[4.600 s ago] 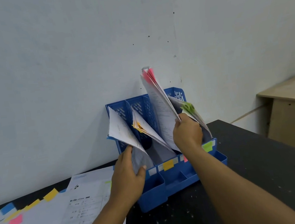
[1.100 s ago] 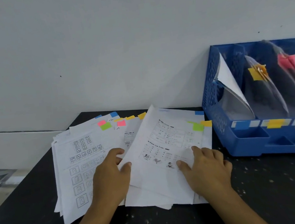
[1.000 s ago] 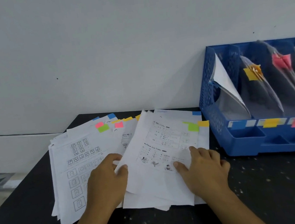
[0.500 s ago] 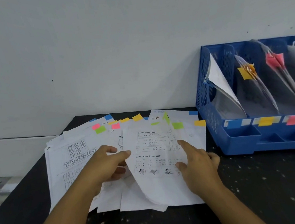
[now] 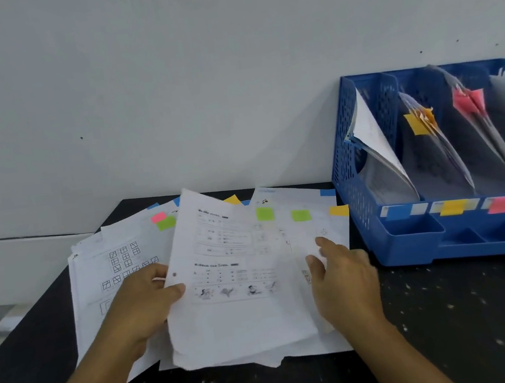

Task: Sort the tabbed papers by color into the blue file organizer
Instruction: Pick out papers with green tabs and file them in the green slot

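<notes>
On the dark surface [image 5: 447, 310], our left hand [image 5: 138, 308] pinches the top tabbed sheet [image 5: 232, 275] of the spread pile; our right hand [image 5: 343, 278] rests open beside it, the blue file organizer [image 5: 409, 249] just right.

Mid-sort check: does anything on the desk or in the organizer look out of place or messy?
Mostly the loose papers: fanned askew, tab colors mixed, the left hand pinching the top sheet. In the blue file organizer, the leftmost slot's front sheet curls forward. Pale specks dot the black desk.

A black speckled table [image 5: 449, 326] carries spread tabbed papers [image 5: 121, 263] beside a blue file organizer [image 5: 409, 249].
</notes>
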